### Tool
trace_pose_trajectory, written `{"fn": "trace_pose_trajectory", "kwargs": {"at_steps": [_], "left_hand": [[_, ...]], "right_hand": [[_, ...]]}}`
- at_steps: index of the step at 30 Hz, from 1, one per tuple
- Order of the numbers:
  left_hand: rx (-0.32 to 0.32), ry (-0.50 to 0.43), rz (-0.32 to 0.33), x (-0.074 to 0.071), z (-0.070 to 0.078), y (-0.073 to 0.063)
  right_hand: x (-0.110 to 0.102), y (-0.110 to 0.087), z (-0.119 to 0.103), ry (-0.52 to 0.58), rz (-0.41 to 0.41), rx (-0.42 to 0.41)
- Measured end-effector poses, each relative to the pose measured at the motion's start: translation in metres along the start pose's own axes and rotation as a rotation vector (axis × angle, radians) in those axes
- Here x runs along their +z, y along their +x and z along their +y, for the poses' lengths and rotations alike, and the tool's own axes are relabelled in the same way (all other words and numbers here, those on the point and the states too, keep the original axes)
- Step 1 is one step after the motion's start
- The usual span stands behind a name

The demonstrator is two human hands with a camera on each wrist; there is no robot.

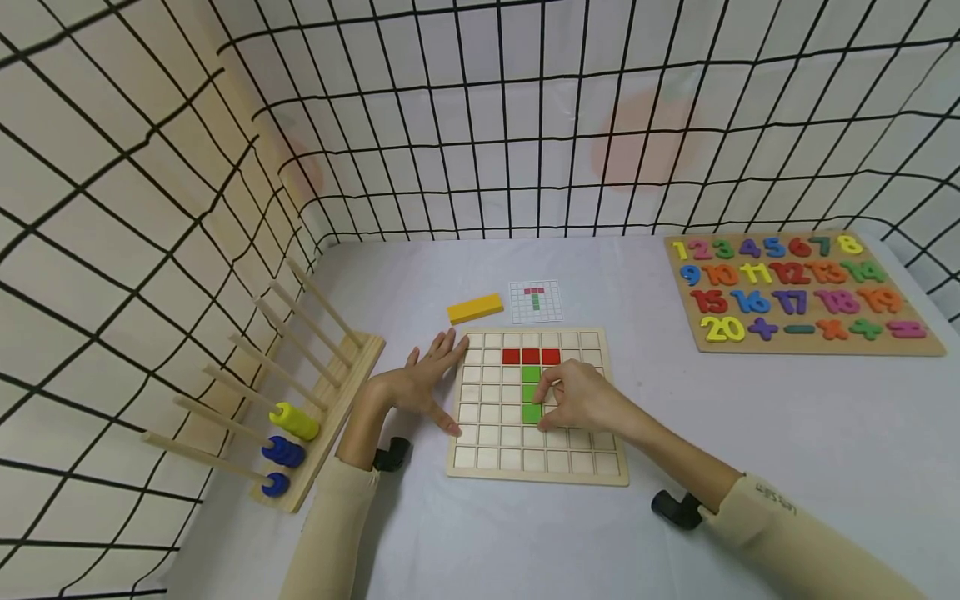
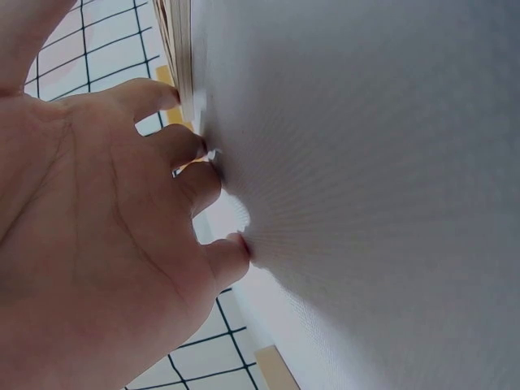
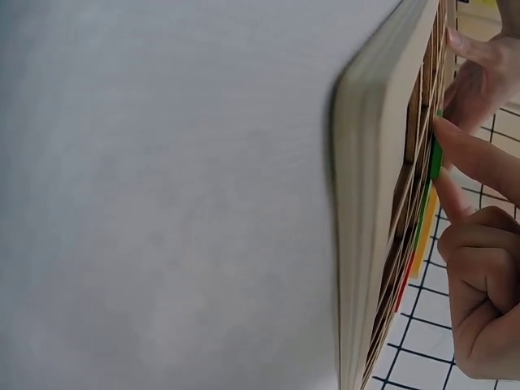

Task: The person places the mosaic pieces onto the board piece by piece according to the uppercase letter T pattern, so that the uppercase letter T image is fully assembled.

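Note:
A wooden grid board [image 1: 540, 478] lies in the middle of the table. Three red tiles [image 1: 531, 357] form a row on it, and green tiles run down from the middle one. My right hand [image 1: 583, 396] pinches the lowest green tile [image 1: 532, 414] between thumb and index finger; in the right wrist view that green tile [image 3: 437, 156] sits at the grid's surface, between the two fingertips. Fingers spread, my left hand [image 1: 418, 385] rests at the board's left edge. In the left wrist view, the left hand's fingertips [image 2: 237, 248] touch the tabletop.
Behind the board lie a yellow block [image 1: 476, 309] and a pattern card [image 1: 535, 317] with a red and green T. A wooden peg rack [image 1: 352, 367] with yellow and blue rings stands left. A number puzzle board [image 1: 817, 346] lies right. Black wire mesh [image 1: 472, 150] rises behind.

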State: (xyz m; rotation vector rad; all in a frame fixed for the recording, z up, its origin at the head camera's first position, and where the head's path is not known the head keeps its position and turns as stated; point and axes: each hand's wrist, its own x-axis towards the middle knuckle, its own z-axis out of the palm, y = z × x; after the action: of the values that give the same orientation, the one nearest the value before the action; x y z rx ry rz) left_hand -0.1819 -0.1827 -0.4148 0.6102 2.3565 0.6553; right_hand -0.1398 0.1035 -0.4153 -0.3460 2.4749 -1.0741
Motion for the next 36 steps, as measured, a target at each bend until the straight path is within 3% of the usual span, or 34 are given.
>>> {"fn": "trace_pose_trajectory", "kwargs": {"at_steps": [13,36], "left_hand": [[-0.018,0.019,-0.005,0.0004,0.0006,0.0009],[-0.005,0.006,-0.006,-0.0005,0.0026,-0.0012]], "right_hand": [[-0.0011,0.0014,0.0061,0.031,-0.004,-0.047],[-0.0036,0.0005,0.0090,0.045,-0.034,-0.055]]}}
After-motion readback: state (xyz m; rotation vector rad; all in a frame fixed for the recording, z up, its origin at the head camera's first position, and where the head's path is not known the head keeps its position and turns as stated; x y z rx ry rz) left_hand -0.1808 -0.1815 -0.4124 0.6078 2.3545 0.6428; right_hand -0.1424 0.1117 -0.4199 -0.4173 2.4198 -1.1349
